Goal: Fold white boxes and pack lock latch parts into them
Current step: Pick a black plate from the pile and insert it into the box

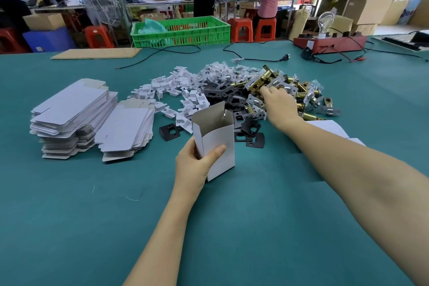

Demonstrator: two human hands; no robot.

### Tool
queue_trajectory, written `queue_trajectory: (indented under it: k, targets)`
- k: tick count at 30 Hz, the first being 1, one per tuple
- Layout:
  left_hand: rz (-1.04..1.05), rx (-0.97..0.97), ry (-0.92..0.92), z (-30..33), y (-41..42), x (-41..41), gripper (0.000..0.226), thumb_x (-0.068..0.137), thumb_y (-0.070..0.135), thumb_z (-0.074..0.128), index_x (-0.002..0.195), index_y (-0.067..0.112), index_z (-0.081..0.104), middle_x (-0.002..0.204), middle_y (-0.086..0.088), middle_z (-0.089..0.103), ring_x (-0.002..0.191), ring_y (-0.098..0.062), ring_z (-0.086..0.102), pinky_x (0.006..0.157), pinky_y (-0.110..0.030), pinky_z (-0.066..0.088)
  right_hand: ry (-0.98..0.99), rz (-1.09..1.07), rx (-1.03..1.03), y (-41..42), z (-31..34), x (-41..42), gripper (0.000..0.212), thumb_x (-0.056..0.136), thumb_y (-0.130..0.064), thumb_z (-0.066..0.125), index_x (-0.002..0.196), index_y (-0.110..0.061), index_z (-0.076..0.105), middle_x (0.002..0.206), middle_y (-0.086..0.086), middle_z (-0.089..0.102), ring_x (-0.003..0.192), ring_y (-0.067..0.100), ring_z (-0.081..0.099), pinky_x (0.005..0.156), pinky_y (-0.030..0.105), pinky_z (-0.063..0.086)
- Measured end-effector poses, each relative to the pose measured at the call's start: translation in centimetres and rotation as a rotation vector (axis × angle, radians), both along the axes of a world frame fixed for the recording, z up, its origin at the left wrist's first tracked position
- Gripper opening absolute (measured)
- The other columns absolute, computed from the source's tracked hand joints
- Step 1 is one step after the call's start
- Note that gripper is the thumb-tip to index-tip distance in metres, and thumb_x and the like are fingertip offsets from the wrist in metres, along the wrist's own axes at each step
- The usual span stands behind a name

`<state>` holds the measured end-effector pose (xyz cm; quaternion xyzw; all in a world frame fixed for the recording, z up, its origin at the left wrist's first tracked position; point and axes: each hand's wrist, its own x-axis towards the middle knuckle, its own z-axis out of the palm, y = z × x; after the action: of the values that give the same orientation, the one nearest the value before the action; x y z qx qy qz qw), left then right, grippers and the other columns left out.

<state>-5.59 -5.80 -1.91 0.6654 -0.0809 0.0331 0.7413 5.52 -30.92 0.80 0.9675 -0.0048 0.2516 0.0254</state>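
Note:
My left hand grips an upright folded white box with its top flaps open, just above the green table. My right hand reaches into the pile of brass latch bolts, with its fingertips on a brass latch; whether they close round it I cannot tell. Black strike plates lie between the box and the latches. White plastic inserts and small screw bags lie behind them. Two stacks of flat white box blanks sit at the left.
A brown cardboard sheet and black cables lie at the far side of the table. A red test board with a bulb stands far right. A green crate and several people are beyond the table.

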Motion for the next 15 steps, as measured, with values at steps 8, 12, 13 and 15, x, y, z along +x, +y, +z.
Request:
queue_trajectory:
  k: [8,12,13,15]
  targets:
    - [0.004,0.005,0.009,-0.2,0.1,0.2,0.026,0.079,0.017,0.082,0.093,0.035,0.07,0.093,0.013,0.075,0.085,-0.007,0.07,0.066,-0.019,0.055,-0.351,-0.116,1.031,-1.5,0.0,-2.1,0.02,0.095,-0.007,0.055,0.113,-0.006,0.048,0.086,-0.003,0.054,0.068,0.004,0.049,0.059,0.01,0.037]
    - [0.011,0.017,0.015,-0.1,0.1,0.2,0.028,0.075,0.024,0.083,0.097,0.033,0.069,0.094,0.014,0.075,0.087,-0.006,0.07,0.067,-0.019,0.055,-0.541,-0.112,1.408,-2.1,0.3,-3.2,0.018,0.094,-0.017,0.059,0.109,-0.013,0.048,0.108,0.003,0.058,0.089,0.013,0.058,0.066,0.011,0.044]
    - [0.01,0.017,0.018,-0.1,0.1,0.2,0.029,0.074,0.025,0.083,0.098,0.033,0.069,0.095,0.013,0.075,0.087,-0.007,0.07,0.067,-0.02,0.055,-0.601,-0.104,1.522,-2.1,1.0,-3.4,0.015,0.094,-0.017,0.06,0.103,-0.015,0.047,0.108,0.006,0.059,0.088,0.014,0.06,0.069,0.013,0.047]
    - [0.01,0.02,0.024,-0.1,0.1,0.2,0.03,0.072,0.027,0.082,0.099,0.032,0.069,0.095,0.013,0.075,0.088,-0.008,0.07,0.068,-0.02,0.056,-0.699,-0.083,1.733,-2.3,2.5,-3.7,0.016,0.094,-0.014,0.06,0.098,-0.015,0.045,0.099,0.005,0.062,0.077,0.011,0.063,0.066,0.016,0.049]
